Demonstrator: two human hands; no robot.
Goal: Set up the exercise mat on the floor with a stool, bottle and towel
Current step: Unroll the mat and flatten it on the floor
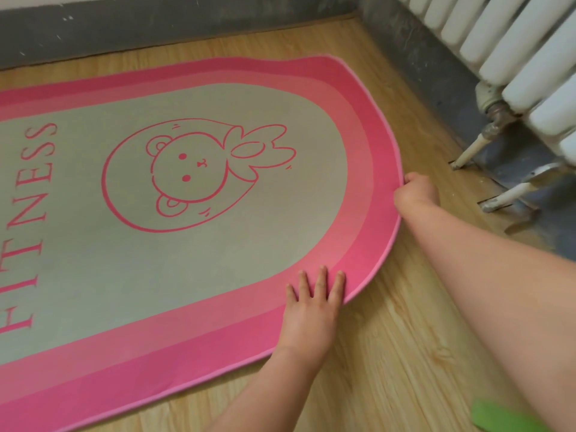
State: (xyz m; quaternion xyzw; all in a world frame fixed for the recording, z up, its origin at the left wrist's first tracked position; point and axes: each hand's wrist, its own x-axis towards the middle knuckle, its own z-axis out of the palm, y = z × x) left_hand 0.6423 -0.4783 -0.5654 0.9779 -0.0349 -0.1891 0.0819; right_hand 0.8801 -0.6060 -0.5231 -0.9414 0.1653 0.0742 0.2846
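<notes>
The exercise mat lies unrolled on the wooden floor, pink-bordered with a grey middle, a bear drawing and the word FITNESS. My left hand lies flat with straight fingers on the pink border at the mat's near right corner. My right hand grips the rounded end edge of the mat, fingers curled around it. No stool, bottle or towel is in view.
A white radiator with pipes running into the floor stands at the right, close to the mat's end. A grey skirting wall runs along the back. A green object shows at the bottom right corner.
</notes>
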